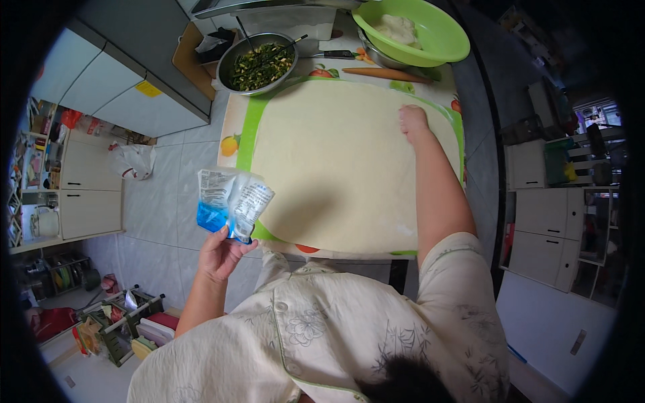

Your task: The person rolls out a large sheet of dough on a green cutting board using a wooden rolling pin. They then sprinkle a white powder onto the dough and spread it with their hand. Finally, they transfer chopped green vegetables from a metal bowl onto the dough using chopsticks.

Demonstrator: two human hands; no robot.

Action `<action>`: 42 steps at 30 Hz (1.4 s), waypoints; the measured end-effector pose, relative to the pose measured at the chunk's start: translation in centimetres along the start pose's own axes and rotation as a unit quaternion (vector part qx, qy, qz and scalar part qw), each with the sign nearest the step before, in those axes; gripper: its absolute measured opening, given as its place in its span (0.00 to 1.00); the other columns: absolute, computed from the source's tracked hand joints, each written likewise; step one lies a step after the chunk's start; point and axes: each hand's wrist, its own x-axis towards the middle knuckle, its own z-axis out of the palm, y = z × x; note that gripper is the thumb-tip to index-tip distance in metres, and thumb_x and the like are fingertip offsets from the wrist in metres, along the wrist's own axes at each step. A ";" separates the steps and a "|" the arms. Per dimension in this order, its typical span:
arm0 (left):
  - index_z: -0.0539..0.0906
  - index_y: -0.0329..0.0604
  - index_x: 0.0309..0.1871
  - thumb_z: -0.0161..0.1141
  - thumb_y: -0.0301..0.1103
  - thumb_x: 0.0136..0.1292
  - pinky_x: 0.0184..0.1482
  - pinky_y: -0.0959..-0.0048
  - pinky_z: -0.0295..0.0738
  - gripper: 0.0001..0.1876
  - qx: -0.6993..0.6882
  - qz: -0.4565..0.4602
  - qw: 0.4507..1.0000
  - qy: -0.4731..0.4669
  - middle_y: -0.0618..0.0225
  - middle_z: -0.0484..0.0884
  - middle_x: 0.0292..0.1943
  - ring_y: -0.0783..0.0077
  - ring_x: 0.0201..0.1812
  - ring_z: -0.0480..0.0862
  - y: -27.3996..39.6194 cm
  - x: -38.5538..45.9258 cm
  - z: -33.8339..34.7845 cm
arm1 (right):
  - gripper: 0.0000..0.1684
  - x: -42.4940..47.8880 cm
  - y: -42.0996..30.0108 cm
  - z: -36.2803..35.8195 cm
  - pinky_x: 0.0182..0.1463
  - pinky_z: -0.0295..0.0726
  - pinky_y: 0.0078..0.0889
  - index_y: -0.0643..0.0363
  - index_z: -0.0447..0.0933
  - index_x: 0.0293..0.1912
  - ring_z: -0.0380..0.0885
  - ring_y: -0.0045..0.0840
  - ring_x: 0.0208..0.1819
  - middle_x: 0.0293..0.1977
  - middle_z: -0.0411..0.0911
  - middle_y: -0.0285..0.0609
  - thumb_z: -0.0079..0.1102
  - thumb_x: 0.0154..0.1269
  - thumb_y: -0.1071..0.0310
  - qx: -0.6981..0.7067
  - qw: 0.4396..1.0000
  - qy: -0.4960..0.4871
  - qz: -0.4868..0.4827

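Observation:
A large, thin sheet of rolled dough (332, 151) covers most of a green-edged mat (248, 126) on the table. My left hand (224, 252) holds a blue and white plastic packet (232, 201) by its lower end, off the table's near left corner. Above the far right part of the dough is my right hand (413, 122), fingers curled down; whether it has a pinch of something in it cannot be seen. A soft shadow falls across the dough's near left part.
Behind the dough stand a steel bowl of chopped greens (262, 65) with chopsticks, a knife (335, 54), a wooden rolling pin (385, 74) and a green basin (443, 40) holding a dough lump (398, 30). A white plastic bag (132, 160) lies by the cabinets at left.

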 end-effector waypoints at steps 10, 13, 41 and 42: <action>0.67 0.36 0.63 0.59 0.32 0.63 0.49 0.44 0.80 0.26 0.002 0.011 0.999 0.037 0.53 0.76 0.56 0.53 0.56 0.77 0.1 -0.1 0.3 | 0.09 4.3 0.7 1.1 0.15 0.58 0.28 0.50 0.69 0.25 0.62 0.21 0.15 0.19 0.66 0.31 0.50 0.63 0.68 0.053 0.998 0.009 0.033; 0.66 0.36 0.63 0.59 0.32 0.63 0.49 0.44 0.80 0.27 0.008 0.008 0.999 0.041 0.52 0.76 0.56 0.52 0.55 0.77 -0.1 -0.2 0.4 | 0.09 6.3 0.3 1.7 0.15 0.58 0.27 0.50 0.69 0.26 0.61 0.21 0.14 0.18 0.65 0.31 0.50 0.63 0.69 0.086 0.995 0.044 0.011; 0.72 0.38 0.59 0.56 0.31 0.65 0.52 0.43 0.77 0.20 -0.011 0.016 1.000 -0.008 0.55 0.77 0.57 0.52 0.59 0.75 3.2 -1.3 -2.7 | 0.12 -12.9 6.7 -4.2 0.14 0.51 0.17 0.50 0.66 0.25 0.56 0.12 0.13 0.16 0.59 0.25 0.49 0.66 0.65 0.100 0.994 0.049 0.016; 0.73 0.39 0.59 0.56 0.30 0.66 0.52 0.43 0.76 0.19 -0.015 0.020 1.000 -0.013 0.57 0.77 0.57 0.53 0.61 0.74 3.4 -1.4 -2.6 | 0.12 -12.9 7.5 -3.9 0.14 0.51 0.18 0.51 0.66 0.26 0.56 0.12 0.14 0.16 0.60 0.26 0.50 0.66 0.64 0.151 0.983 0.100 -0.026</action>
